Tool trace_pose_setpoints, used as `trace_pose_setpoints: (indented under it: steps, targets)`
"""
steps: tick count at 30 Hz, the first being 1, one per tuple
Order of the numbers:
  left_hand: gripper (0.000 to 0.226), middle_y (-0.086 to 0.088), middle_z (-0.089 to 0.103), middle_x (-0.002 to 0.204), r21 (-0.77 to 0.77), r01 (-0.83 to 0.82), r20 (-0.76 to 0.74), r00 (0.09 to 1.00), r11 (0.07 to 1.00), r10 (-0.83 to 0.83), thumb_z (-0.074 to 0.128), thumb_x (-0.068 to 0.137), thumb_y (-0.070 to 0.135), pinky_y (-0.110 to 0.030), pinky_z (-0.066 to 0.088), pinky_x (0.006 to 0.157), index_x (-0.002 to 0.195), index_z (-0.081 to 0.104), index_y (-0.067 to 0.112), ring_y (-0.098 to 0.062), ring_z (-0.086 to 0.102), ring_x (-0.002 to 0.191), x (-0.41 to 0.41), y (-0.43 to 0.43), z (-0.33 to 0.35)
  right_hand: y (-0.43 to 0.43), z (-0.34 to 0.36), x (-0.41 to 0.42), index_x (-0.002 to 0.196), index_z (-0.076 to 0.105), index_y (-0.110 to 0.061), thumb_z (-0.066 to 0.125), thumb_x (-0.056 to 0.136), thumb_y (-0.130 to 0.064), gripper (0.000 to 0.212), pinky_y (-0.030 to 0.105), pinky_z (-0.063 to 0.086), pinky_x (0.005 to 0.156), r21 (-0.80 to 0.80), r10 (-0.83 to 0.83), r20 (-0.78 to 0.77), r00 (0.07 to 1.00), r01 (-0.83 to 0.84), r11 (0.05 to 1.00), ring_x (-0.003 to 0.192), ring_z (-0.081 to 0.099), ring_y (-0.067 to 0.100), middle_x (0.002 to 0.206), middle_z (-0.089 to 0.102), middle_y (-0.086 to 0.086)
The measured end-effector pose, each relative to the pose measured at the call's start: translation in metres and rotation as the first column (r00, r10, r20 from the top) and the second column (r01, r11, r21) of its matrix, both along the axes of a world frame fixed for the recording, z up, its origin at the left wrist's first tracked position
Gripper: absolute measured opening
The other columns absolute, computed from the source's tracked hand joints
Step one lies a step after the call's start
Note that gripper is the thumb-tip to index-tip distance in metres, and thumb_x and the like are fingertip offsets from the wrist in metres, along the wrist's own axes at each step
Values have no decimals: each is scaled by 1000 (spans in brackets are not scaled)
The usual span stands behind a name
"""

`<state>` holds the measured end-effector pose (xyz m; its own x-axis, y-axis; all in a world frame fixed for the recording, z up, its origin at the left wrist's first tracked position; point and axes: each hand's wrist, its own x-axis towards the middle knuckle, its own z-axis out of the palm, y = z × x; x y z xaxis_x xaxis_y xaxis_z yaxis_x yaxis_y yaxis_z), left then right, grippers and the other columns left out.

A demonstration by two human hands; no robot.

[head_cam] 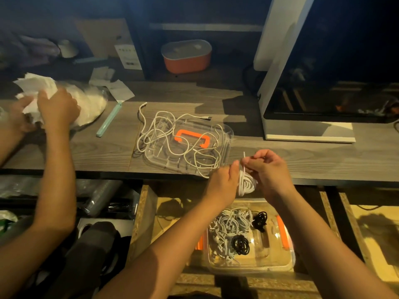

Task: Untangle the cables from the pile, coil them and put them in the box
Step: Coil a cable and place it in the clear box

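My left hand point(224, 180) and my right hand point(267, 171) together hold a small coil of white cable point(246, 183) just off the front edge of the table. The right fingers pinch the cable's loose end, which sticks up. A loose tangle of white cables point(170, 134) lies over a clear plastic lid with an orange handle point(190, 138) on the table. Below the table edge stands a clear box point(278, 262) holding several coiled white and black cables.
Another person's two hands point(54, 108) work on white paper and a plastic bag at the left of the wooden table point(103, 149). A mint green clip stick point(108, 121) lies nearby. A white device point(306, 128) stands at the right, an orange container point(186, 57) at the back.
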<state>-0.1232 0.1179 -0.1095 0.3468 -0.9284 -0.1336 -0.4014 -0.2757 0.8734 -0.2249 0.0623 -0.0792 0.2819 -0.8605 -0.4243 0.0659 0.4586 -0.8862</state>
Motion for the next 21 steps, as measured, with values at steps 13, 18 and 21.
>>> trace_pose_setpoints:
  steps: [13, 18, 21]
  targets:
    - [46, -10, 61, 85, 178, 44, -18, 999, 983, -42, 24, 103, 34, -29, 36, 72, 86, 60, 12, -22, 56, 85, -7, 23, -39, 36, -44, -24, 87, 61, -4, 52, 94, -13, 15, 22, 52, 60, -74, 204, -371, 906, -248, 966, 67, 62, 15, 80, 66, 9]
    - [41, -18, 56, 124, 496, 114, -34, 993, 861, -112, 24, 104, 33, -33, 40, 90, 124, 48, 7, -31, 52, 114, -16, 34, -79, 55, -88, -36, 80, 65, -10, 50, 92, -5, 19, 49, 53, 76, -14, 219, -534, 816, -267, 963, 75, 64, 30, 76, 68, 12]
    - [37, -17, 50, 128, 606, 83, -169, 985, 791, 26, 29, 102, 36, -29, 54, 64, 127, 40, 11, -32, 56, 109, -16, 40, -93, 59, -116, -40, 76, 66, -13, 49, 89, -3, 24, 54, 52, 82, 52, 242, -547, 801, -256, 965, 82, 64, 35, 79, 69, 11]
